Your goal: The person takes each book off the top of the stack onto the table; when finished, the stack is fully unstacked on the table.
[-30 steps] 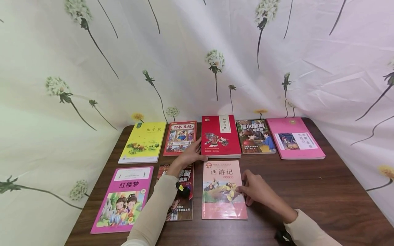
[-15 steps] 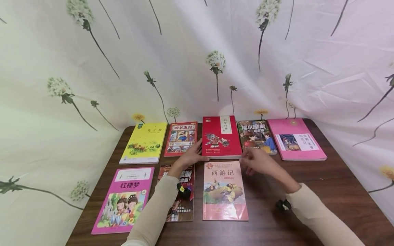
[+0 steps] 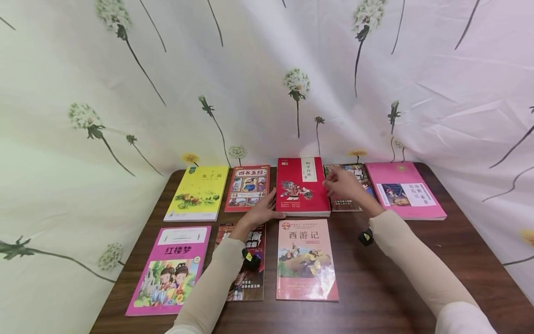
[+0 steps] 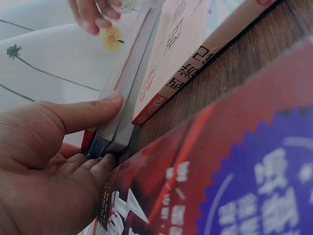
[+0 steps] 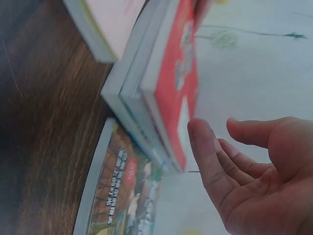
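Note:
A red book lies on top of a small stack in the middle of the back row; the page edges of the stack show in the right wrist view. My left hand holds the stack's near left corner, its thumb on the near edge and its fingers against the left side. Over the stack's right edge hovers my right hand, fingers loosely bent, holding nothing. It partly covers a detective comic book in the head view. A pale pink book lies just in front of the stack.
On the dark wooden table, a yellow book and a red comic-style book lie left, a pink book right. In front lie a magenta book and a dark book. A flowered cloth hangs behind.
My right hand has left the pale pink book's right edge and moved away from me and up, to the right edge of the red book's stack. The left hand stays at the stack's corner.

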The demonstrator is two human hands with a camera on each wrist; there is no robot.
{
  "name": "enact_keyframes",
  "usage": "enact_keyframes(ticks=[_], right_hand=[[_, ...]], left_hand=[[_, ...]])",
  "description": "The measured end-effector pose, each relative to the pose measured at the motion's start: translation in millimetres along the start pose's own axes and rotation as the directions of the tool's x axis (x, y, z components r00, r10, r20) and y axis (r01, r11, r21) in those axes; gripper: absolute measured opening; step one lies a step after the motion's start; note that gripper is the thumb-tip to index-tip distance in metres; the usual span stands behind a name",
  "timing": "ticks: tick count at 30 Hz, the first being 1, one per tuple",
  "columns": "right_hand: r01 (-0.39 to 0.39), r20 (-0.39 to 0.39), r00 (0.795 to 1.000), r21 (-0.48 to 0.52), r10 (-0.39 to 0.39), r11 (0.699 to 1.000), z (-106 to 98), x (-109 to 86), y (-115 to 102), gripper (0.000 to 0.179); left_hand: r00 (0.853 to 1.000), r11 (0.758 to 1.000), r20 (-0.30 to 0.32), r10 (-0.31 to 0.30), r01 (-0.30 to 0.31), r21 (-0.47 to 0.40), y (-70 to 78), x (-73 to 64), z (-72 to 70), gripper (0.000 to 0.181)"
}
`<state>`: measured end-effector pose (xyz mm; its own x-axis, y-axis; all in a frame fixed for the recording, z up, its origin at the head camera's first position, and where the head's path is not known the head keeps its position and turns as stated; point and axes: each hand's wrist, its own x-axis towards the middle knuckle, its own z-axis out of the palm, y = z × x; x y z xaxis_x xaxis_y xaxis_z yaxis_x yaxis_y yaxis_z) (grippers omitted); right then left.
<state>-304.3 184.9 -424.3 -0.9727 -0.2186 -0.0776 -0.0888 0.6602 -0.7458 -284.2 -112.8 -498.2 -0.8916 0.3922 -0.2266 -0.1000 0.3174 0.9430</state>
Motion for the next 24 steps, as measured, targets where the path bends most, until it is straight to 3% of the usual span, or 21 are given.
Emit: enact_keyframes(ticks=[6, 15, 18, 24], right_hand=[[-0.067, 0.004, 0.998, -0.032, 0.068, 0.997, 6, 22.0, 9, 0.025], [-0.175, 0.031, 0.984, -0.058, 0.177, 0.983, 21, 43.2, 26, 0.058], [-0.223, 0.033, 0.974, -0.059, 0.226, 0.973, 25, 46.8, 29, 0.054], [-0.242, 0.005, 0.970, -0.060, 0.243, 0.968, 27, 46.3, 28, 0.048]], left_hand=[[1.000, 1.000, -0.001, 0.000, 0.000, -0.006, -1.1, 0.2, 0.6, 0.103], [0.999, 1.000, -0.034, -0.010, 0.010, 0.001, 3.0, -1.6, 4.6, 0.105], [0.999, 1.000, -0.041, -0.011, 0.011, -0.004, 4.2, -2.7, 5.8, 0.104], [0.998, 1.000, -0.057, -0.023, 0.022, -0.003, 3.4, -2.7, 6.4, 0.103]])
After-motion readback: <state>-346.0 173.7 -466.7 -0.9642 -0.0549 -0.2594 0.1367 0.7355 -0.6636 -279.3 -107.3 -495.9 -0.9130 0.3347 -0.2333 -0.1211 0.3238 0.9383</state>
